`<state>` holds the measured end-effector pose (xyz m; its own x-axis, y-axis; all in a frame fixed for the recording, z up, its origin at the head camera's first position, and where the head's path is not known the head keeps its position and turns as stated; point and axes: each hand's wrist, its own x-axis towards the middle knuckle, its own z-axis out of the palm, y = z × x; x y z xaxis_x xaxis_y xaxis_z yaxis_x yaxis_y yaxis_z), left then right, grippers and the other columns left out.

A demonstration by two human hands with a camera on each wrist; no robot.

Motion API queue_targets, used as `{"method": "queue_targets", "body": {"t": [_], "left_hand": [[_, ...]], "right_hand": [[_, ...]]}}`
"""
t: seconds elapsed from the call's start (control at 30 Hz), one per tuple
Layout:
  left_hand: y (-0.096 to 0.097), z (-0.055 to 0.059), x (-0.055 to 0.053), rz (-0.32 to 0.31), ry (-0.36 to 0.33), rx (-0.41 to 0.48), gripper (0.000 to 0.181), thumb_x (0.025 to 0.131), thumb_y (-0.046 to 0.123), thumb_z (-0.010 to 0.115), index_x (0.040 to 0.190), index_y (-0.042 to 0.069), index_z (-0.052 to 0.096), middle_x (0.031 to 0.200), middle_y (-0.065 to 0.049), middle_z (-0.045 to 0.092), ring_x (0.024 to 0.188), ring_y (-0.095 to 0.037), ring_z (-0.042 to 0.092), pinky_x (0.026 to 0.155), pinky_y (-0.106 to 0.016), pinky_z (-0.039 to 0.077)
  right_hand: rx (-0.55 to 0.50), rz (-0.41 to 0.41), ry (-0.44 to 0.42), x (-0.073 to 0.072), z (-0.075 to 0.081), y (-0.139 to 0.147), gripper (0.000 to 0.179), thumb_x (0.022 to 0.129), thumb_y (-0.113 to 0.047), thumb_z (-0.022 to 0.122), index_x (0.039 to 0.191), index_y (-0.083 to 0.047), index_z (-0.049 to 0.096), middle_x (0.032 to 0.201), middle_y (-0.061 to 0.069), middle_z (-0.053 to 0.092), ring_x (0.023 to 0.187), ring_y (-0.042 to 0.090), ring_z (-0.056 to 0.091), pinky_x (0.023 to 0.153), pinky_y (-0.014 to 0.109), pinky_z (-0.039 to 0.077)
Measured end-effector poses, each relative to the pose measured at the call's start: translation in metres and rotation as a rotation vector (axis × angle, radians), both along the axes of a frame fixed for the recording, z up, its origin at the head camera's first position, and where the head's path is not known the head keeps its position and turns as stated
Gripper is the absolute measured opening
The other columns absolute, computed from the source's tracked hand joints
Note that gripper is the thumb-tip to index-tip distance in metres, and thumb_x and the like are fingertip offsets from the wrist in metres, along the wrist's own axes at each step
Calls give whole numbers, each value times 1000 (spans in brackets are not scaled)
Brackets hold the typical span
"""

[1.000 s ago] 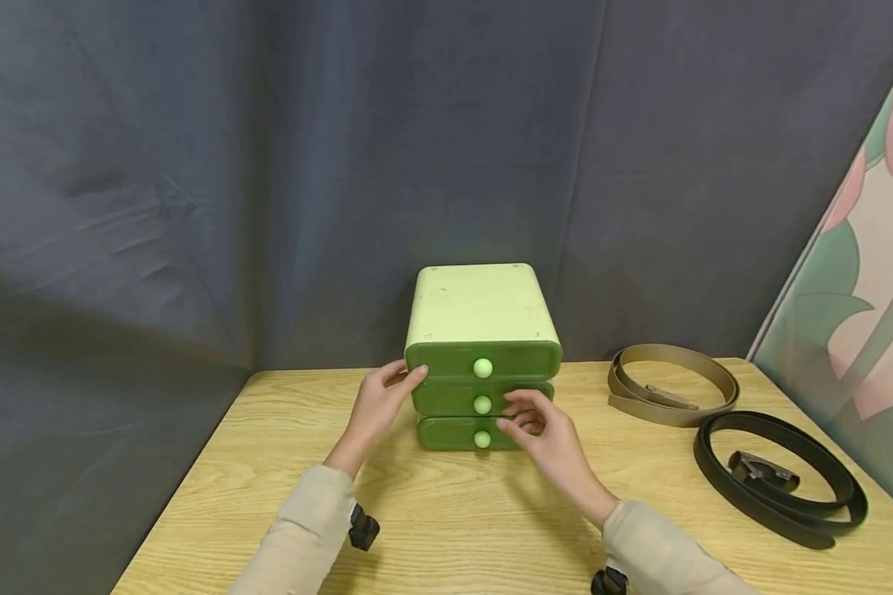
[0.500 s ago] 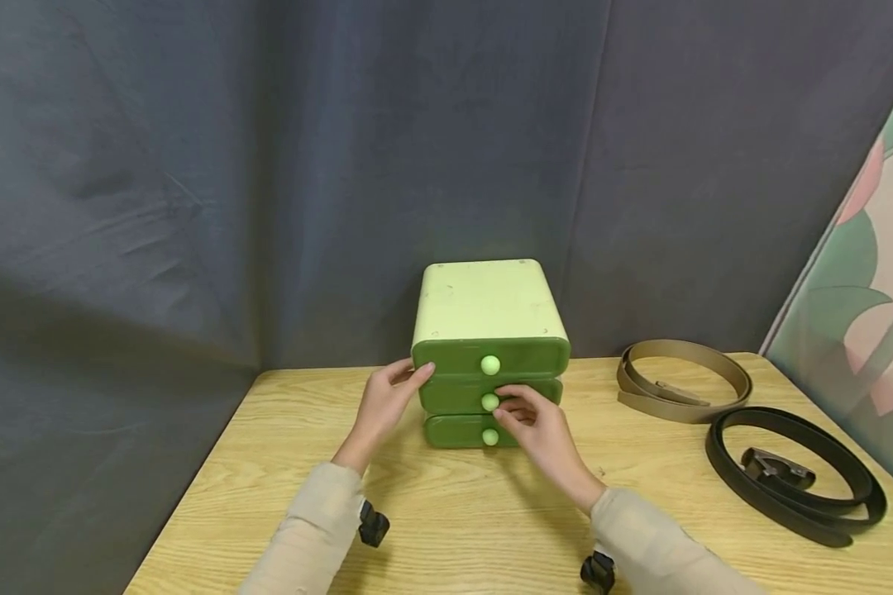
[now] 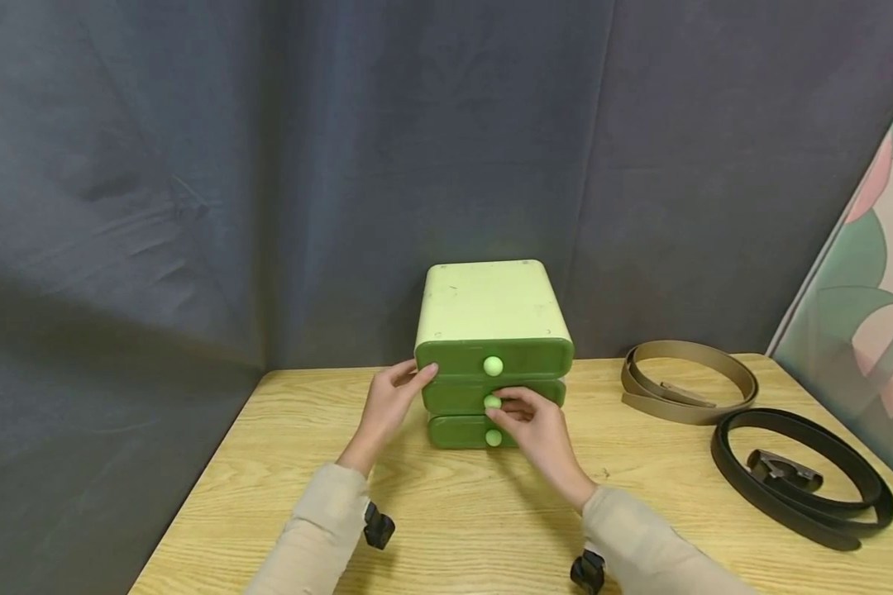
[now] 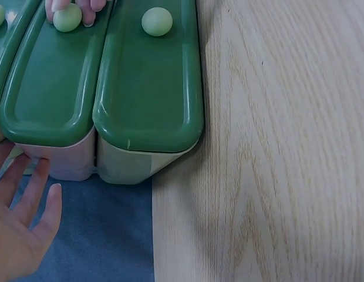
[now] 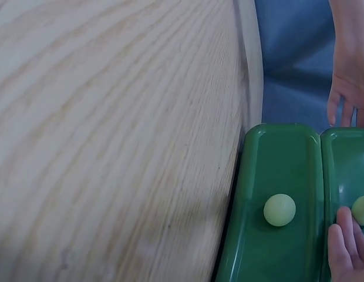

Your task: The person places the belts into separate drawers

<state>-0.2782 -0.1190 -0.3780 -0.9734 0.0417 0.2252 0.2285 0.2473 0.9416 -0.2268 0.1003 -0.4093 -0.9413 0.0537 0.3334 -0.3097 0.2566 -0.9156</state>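
A small three-drawer chest (image 3: 494, 302) with a pale green top and dark green fronts stands at the back of the table. My right hand (image 3: 542, 426) pinches the round light-green knob (image 3: 493, 402) of the middle drawer (image 3: 450, 397) between thumb and fingers. At the chest's left side my left hand (image 3: 389, 403) rests with its thumb by the front corner of the top drawer (image 3: 454, 358). In the left wrist view its extended fingers (image 4: 34, 189) touch the side. The bottom drawer (image 4: 148, 88) looks shut.
To the right on the wooden table (image 3: 283, 487) lie a coiled brown belt (image 3: 685, 351) and, nearer, a coiled black belt (image 3: 781, 508) with a metal buckle. A dark curtain (image 3: 417, 149) hangs behind the chest. A floral panel (image 3: 863, 289) borders the right side.
My right hand has moved left, from beside the middle drawer's knob to a pinch on it. My left hand stays at the chest's side. The head view has shifted slightly.
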Motion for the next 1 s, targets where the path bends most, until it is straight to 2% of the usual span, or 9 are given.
{"method": "queue_targets", "body": {"t": [0.27,0.47,0.67,1.0], "left_hand": [[2,-1,1,6,-12,5,55,91,43,71,131,6,64,132,-12,62,117,-27,61,102,-46,45],[2,-1,1,12,-11,8,55,90,44,71,129,6,66,130,-12,63,116,-27,61,102,-47,44],[2,0,1,8,-7,8,53,91,43,71,129,6,66,128,-11,64,114,-26,62,101,-46,45],[-1,1,1,1,-18,6,59,90,47,70,132,6,63,132,-13,61,118,-28,61,104,-47,43]], "right_hand": [[-12,-54,12,-3,0,-2,22,85,-11,79,105,-2,75,90,10,73,81,19,69,69,23,55],[-30,-47,1,-3,-1,-1,20,85,-10,79,103,-3,75,88,9,73,79,18,69,69,25,56],[-59,-42,-4,0,1,0,19,85,-9,79,102,-3,75,88,9,73,79,17,70,71,26,57],[-31,-34,-15,11,2,1,19,84,-11,80,102,-8,77,87,5,73,79,16,69,71,26,55]]}}
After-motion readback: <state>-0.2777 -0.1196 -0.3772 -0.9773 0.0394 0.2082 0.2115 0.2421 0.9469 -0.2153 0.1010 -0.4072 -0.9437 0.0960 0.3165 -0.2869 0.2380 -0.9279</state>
